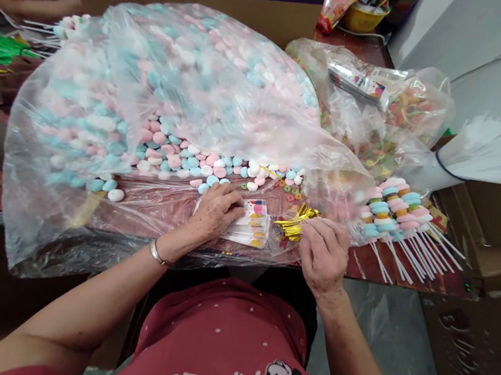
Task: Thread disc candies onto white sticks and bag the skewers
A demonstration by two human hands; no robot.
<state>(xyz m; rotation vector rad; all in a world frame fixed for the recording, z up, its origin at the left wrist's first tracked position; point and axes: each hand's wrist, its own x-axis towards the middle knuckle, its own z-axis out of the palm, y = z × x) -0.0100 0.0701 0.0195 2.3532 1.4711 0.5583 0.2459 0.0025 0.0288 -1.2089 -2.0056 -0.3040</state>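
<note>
My left hand (216, 211) is closed, its thumb and fingers bent down on the left end of a stack of printed plastic bags (255, 223). To the right of the stack lies a bunch of gold twist ties (294, 222). My right hand (325, 254) has its fingers pinched together at the right end of this bunch. Its fingertips partly hide what they grip. Just beyond my left hand are loose pink, blue and white marshmallows (210, 164), spilling from a big clear plastic bag (165, 67). A few small ring candies (293, 190) lie among them.
Marshmallow skewers (396, 208) with white sticks are piled to the right. Behind them stands a container of white sticks (452, 160). Bags of gummy candy (406, 109) sit at the back right. Another person's arm (39, 6) shows at the far left. Cardboard boxes (478, 337) stand at lower right.
</note>
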